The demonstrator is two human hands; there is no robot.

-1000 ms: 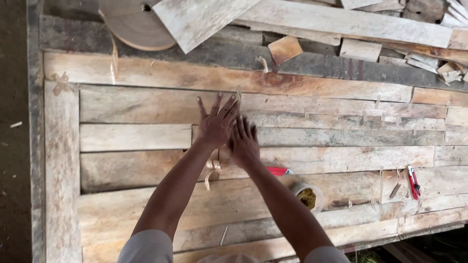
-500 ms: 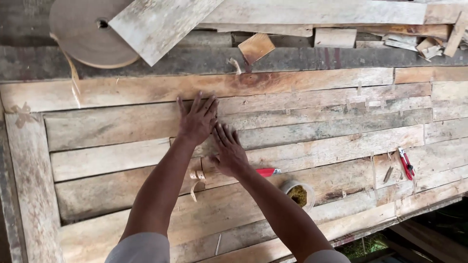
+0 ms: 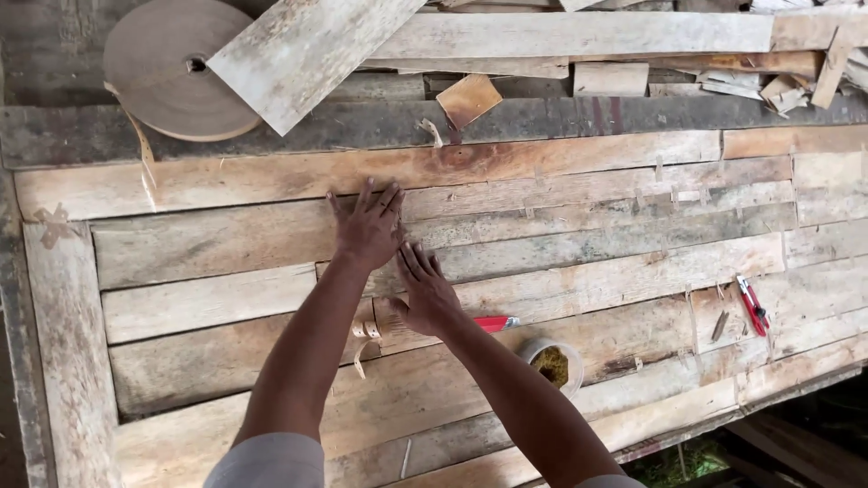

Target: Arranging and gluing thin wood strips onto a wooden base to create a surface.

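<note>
I see both hands pressed flat on a sheet of wood veneer strips [image 3: 561,271] laid edge to edge across the desk [image 3: 54,361]. The left hand [image 3: 369,226] lies palm down with fingers spread, holding nothing, on a strip near the upper edge of the sheet. The right hand [image 3: 427,294] lies just below and beside it, also flat, its grip apart and empty, pressing where two strips meet. By my reading, the sheet is well along: many strips already sit joined, with short tape tabs [image 3: 674,194] crossing the seams toward the right side. On the left, a dark gap [image 3: 217,398] shows between lower strips, so that part looks unfinished to me. A loose tape scrap [image 3: 366,339] curls just beside the right wrist. A red-handled cutter [image 3: 495,323] lies partly hidden under the right forearm, near a small round pot [image 3: 551,364] of yellowish stuff. Red pliers [image 3: 752,305] rest well apart at the right. A big tape roll [image 3: 176,68] and loose offcuts [image 3: 307,45] lie beyond the sheet.
</note>
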